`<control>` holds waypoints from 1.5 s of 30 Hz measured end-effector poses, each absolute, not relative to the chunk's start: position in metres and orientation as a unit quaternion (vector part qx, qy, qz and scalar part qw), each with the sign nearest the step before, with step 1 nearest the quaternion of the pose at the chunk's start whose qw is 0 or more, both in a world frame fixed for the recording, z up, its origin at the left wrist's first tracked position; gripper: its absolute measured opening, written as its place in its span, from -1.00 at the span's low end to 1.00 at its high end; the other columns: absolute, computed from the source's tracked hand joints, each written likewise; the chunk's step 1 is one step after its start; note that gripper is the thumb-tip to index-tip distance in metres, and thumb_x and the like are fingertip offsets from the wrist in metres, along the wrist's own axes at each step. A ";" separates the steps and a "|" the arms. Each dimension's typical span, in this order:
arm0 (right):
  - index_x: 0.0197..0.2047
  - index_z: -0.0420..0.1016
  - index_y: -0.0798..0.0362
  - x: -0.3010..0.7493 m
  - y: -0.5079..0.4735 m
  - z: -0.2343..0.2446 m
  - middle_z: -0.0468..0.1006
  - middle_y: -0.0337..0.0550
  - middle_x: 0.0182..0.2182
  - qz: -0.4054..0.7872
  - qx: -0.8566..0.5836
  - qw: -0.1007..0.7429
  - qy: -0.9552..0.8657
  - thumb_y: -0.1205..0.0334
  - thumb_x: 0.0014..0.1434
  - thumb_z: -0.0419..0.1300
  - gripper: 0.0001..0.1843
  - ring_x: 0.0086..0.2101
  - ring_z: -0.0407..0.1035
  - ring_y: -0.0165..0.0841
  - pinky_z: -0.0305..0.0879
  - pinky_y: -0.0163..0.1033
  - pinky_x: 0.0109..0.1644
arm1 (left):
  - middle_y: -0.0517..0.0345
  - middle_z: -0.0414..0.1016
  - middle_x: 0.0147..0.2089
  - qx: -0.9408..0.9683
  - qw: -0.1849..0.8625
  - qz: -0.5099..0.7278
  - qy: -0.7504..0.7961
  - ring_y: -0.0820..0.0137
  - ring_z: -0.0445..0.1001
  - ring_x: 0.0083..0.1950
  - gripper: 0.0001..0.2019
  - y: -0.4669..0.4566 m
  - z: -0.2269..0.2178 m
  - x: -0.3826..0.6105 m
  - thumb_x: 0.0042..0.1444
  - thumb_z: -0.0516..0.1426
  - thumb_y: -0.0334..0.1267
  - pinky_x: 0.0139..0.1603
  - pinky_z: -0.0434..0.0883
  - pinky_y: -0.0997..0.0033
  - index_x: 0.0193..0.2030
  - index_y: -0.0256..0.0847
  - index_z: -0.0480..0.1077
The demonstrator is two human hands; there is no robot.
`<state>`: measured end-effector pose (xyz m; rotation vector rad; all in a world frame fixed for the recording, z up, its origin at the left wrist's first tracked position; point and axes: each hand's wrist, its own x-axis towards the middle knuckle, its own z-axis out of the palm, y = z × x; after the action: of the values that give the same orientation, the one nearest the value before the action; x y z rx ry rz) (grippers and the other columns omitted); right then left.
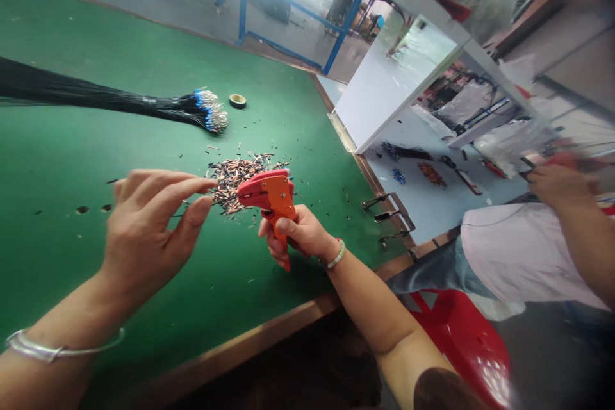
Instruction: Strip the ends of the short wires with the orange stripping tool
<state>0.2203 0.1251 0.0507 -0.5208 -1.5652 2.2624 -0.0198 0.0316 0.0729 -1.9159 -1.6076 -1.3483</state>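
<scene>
In the right hand, gripped by the handle: a pistol-shaped hand tool of orange and red plastic, with its blunt nose turned toward the left hand. There, thumb and forefinger slightly apart at the tips; cannot tell whether with anything thin between them. Behind the tool and partly hidden by it, a loose heap of short black and copper-coloured clippings on the green tabletop. Farther back, a long bundle of black wires with blue and silvery ends; near those ends, a small dark ring of tape. At the right edge, a dark metal clamp; beyond, a co-worker in a pale top.
</scene>
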 end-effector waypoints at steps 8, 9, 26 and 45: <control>-0.19 0.45 0.09 0.213 0.117 0.055 0.22 -0.56 -0.72 0.790 -0.214 0.180 -0.546 -0.33 0.16 0.40 -0.39 -0.76 0.06 -0.57 0.16 -0.37 -0.72 | 0.15 0.60 -0.24 -0.720 0.162 -0.431 -0.519 0.30 0.47 -0.23 -0.92 0.036 0.069 -0.014 0.42 0.15 -0.29 -0.02 0.29 0.21 -0.02 -0.15 0.47; -0.17 0.45 0.09 0.212 0.116 0.055 0.23 -0.55 -0.71 0.791 -0.210 0.177 -0.546 -0.34 0.16 0.39 -0.38 -0.74 0.09 -0.56 0.19 -0.36 -0.70 | 0.18 0.58 -0.27 -0.723 0.165 -0.434 -0.511 0.34 0.46 -0.26 -0.94 0.036 0.069 -0.013 0.41 0.16 -0.31 -0.06 0.31 0.26 -0.05 -0.14 0.47; 0.09 0.62 0.04 0.234 0.124 0.078 0.59 0.01 -0.13 0.263 -0.155 0.080 -0.949 0.02 0.21 0.43 -0.55 -0.14 0.40 -0.17 0.32 0.01 0.10 | 0.20 0.53 -0.30 -0.726 0.240 -0.397 -0.507 0.40 0.37 -0.31 -0.92 0.039 0.065 -0.032 0.33 0.25 -0.38 -0.19 0.30 0.34 -0.09 -0.14 0.52; -0.27 0.51 0.04 0.215 0.125 0.056 0.55 -0.16 -0.34 0.312 -0.218 0.394 -0.837 0.06 0.47 0.20 -0.70 -0.28 0.43 -0.36 0.43 -0.18 -0.09 | 0.28 0.48 -0.38 -0.787 0.171 -0.363 -0.468 0.54 0.34 -0.48 -0.84 0.028 0.059 0.000 0.47 0.09 -0.31 -0.43 0.24 0.51 -0.02 -0.18 0.51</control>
<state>0.2148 0.1249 0.0560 -0.5519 -2.1232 0.7913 -0.0005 0.0280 0.0591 -2.2356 -1.3301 -1.0306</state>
